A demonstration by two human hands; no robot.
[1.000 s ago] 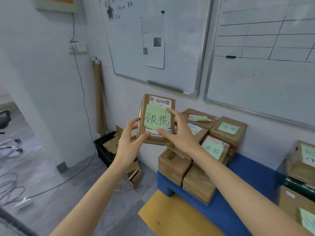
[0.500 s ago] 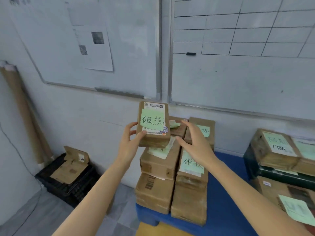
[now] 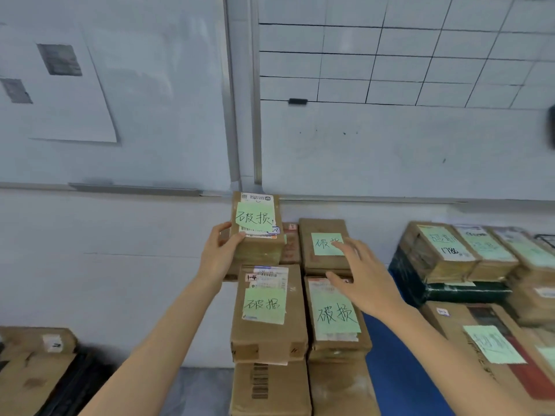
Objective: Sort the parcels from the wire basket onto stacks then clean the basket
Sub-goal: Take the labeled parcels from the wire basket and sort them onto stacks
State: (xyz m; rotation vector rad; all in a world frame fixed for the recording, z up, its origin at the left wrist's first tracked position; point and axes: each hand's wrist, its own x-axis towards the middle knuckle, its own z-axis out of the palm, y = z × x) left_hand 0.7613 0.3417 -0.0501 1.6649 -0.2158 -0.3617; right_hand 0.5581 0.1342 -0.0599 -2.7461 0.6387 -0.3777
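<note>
A small brown parcel with a green handwritten note and a shipping label sits high at the back left of a stack of parcels. My left hand grips its left side, thumb on its top. My right hand hovers open, fingers spread, over two other green-noted parcels: a back one and a front one. Another labelled parcel tops the front left pile. The wire basket is out of sight.
The stacks stand on a blue pallet against a white wall under two whiteboards. More green-noted parcels are piled at the right. A black crate with flattened cardboard sits at the lower left.
My right hand has let go of the small parcel and moved right over the neighbouring piles. My left hand has carried the parcel onto the back left of the stack. The view swung right and closer.
</note>
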